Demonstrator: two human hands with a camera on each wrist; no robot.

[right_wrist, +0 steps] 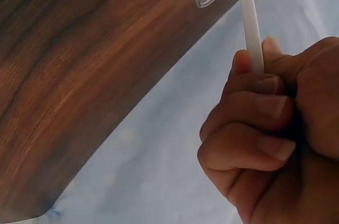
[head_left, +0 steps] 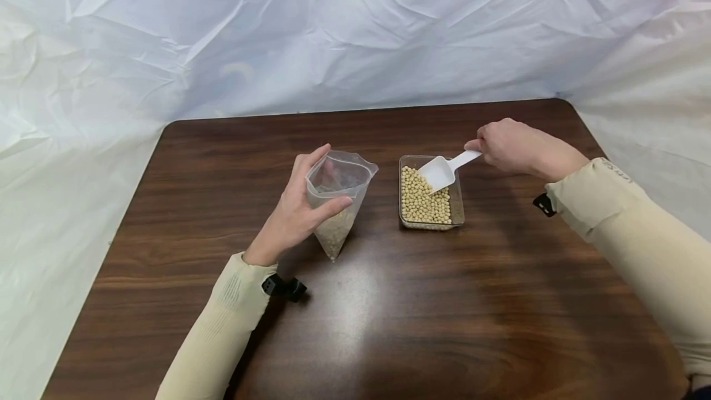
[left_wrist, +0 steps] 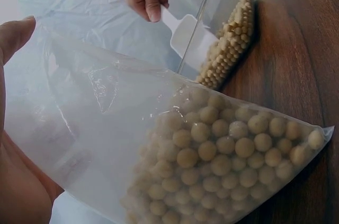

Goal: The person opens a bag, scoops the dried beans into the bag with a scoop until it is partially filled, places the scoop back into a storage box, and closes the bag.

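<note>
At frame centre, our left hand (head_left: 294, 215) grips the unlabelled bag (head_left: 337, 199) while our right hand (head_left: 513, 147) fingers clasp the scoop (head_left: 444, 170) over the tray (head_left: 458, 202).

**Pale beans, dark wood, white backdrop**

A clear bag (head_left: 337, 202) holds beige beans (left_wrist: 222, 155) above a dark brown counter (head_left: 389, 313) streaked with wood grain. A clear tray (head_left: 458, 202) carries more of the same pale yellow-beige beans, with a white scoop (head_left: 444, 170) over them. Cream ribbed sleeves (head_left: 222, 338) end in black straps (head_left: 284, 287). Crinkled white sheeting (head_left: 355, 29) hangs behind, faintly bluish in its folds.
</note>
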